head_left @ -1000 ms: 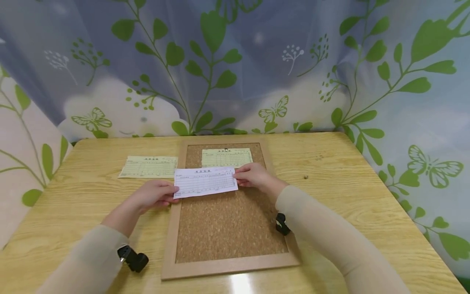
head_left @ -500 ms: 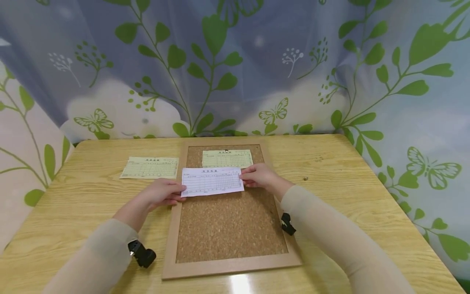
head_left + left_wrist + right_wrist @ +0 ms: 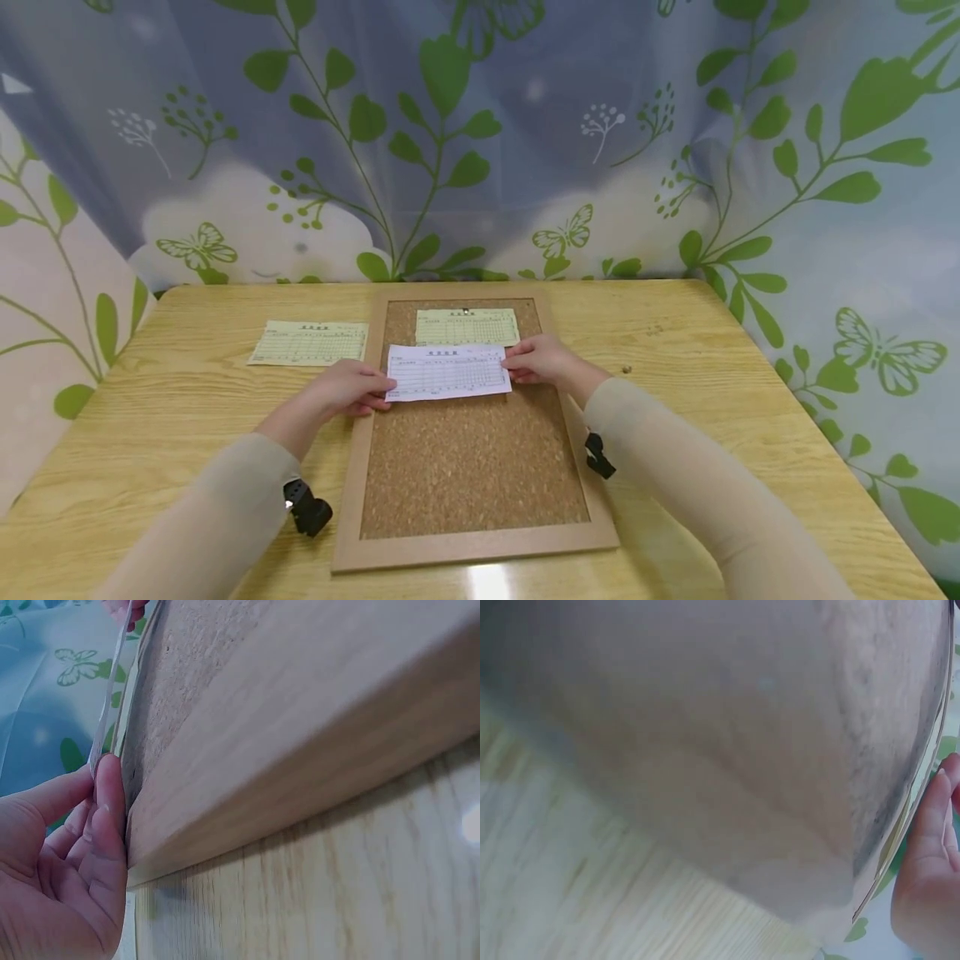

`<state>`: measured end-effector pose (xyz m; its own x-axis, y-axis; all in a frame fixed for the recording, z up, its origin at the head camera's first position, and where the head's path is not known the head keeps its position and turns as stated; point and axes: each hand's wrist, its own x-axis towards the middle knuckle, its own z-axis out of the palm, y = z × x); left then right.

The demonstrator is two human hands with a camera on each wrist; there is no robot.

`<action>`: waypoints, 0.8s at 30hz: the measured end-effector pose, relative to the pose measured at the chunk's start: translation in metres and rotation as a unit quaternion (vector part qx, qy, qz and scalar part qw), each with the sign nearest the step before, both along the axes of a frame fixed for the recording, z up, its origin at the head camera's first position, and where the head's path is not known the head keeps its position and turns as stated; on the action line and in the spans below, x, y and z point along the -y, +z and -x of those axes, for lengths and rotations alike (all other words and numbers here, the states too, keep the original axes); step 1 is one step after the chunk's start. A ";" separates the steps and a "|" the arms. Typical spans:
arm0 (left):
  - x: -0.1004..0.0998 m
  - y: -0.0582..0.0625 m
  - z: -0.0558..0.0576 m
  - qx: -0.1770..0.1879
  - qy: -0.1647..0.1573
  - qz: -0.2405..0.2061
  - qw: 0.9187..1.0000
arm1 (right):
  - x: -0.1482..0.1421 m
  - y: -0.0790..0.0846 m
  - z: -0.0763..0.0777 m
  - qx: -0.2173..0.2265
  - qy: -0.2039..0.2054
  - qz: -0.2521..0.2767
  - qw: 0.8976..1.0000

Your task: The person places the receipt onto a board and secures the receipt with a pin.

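A white printed form slip (image 3: 447,372) is stretched between both hands, close over the upper part of a wood-framed cork board (image 3: 472,467). My left hand (image 3: 351,388) pinches its left edge between thumb and fingers, over the board's left frame. At the opposite edge my right hand (image 3: 540,360) pinches the slip near its upper right corner. Seen edge-on in the left wrist view, the white slip (image 3: 112,682) runs up from the left fingertips. Just behind it, a yellow form slip (image 3: 467,327) lies on the cork with a pin (image 3: 466,311) at its top edge.
Left of the board, another yellow form slip (image 3: 309,343) lies on the wooden table (image 3: 697,433). A small dark spot or object (image 3: 627,369) is on the table to the right. A leaf-patterned curtain (image 3: 480,167) hangs behind the table.
Both hands have moved the white slip to the right, so it now lies more squarely over the cork, just below the pinned yellow slip. Both grips stay the same.
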<state>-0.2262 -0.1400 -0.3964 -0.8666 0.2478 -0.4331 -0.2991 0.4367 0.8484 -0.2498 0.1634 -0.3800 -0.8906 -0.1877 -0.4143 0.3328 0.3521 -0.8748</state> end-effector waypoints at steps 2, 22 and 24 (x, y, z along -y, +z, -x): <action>-0.002 0.000 0.001 -0.007 -0.005 0.015 1.000 | -0.002 0.000 0.000 -0.001 0.002 -0.002 1.000; -0.020 0.004 0.005 -0.021 -0.040 0.047 0.998 | -0.015 -0.004 0.004 0.000 0.016 -0.022 1.000; -0.022 0.005 0.005 -0.021 -0.039 0.057 0.997 | -0.016 -0.005 0.004 -0.002 0.020 -0.026 0.999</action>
